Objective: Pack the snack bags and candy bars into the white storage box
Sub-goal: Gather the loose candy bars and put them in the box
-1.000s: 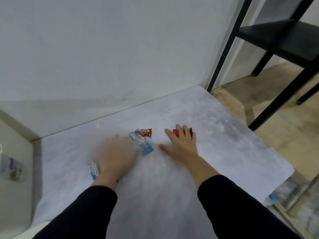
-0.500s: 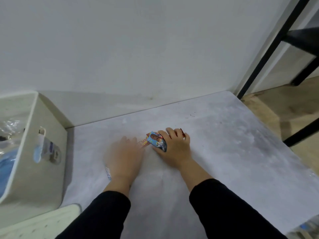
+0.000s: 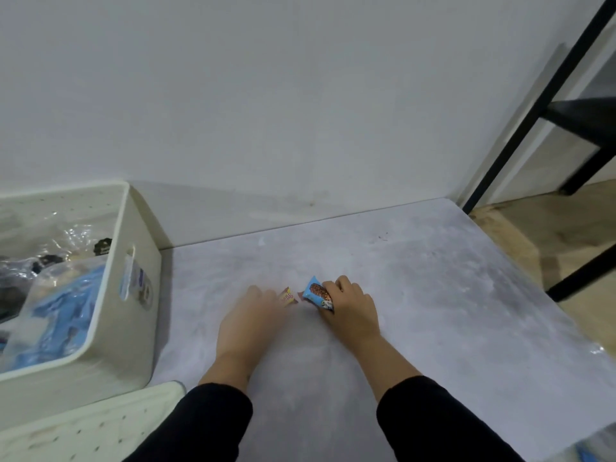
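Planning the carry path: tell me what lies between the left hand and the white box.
Head view: only bare grey tabletop lies between the left hand and the white storage box.

Two hands are in view, the left hand [image 3: 248,323] and the right hand [image 3: 351,308]. Two small wrapped candy bars show on the desk [image 3: 433,295]: one blue-wrapped bar [image 3: 316,292] and one reddish-orange bar [image 3: 288,296]. At nine o'clock stands one white storage box [image 3: 133,315], with several clear and blue snack bags [image 3: 63,295] inside, too jumbled to count. One white lid [image 3: 83,425] lies at seven o'clock.
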A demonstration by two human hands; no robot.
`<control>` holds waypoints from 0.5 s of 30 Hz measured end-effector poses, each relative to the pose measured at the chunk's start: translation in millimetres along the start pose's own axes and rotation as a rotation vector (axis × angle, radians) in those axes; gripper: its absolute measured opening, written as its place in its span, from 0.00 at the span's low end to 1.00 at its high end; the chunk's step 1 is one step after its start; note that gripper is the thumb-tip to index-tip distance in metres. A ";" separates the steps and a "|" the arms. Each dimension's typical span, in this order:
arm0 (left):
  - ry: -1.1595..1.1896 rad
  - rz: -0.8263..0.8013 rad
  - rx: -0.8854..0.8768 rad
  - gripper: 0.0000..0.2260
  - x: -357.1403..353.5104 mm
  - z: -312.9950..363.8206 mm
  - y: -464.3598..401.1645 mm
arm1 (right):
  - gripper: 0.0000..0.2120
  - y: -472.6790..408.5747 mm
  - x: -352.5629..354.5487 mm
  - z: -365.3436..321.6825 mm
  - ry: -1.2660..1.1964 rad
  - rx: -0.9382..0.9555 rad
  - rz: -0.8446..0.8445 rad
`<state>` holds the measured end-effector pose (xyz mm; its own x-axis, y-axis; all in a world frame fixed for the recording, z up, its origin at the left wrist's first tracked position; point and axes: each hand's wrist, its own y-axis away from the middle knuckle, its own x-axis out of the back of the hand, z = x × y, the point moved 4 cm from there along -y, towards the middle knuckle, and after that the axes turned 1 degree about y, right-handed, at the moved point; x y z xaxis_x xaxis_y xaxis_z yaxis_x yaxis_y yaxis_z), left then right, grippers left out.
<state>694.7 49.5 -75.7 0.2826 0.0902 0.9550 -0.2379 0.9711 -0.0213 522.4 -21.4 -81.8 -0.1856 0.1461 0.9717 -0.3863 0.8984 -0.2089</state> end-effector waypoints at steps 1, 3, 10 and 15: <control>0.023 0.012 0.008 0.16 4.8 -1.4 2.7 | 0.15 2.7 0.9 -0.7 -0.011 -0.006 -0.032; 0.069 0.051 0.013 0.15 18.2 -1.5 7.1 | 0.16 4.7 10.8 -2.3 -0.061 -0.048 -0.074; 0.238 0.270 -0.121 0.16 110.7 5.9 3.3 | 0.18 -19.7 91.9 -38.2 -0.240 -0.046 0.052; 0.286 0.484 -0.123 0.15 205.4 -25.9 9.6 | 0.15 -50.3 160.8 -107.2 -0.342 0.066 0.225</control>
<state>774.5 83.1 112.6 0.4124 0.5701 0.7106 -0.2976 0.8215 -0.4864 608.8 1.3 96.8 -0.5571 0.1803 0.8106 -0.3567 0.8296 -0.4296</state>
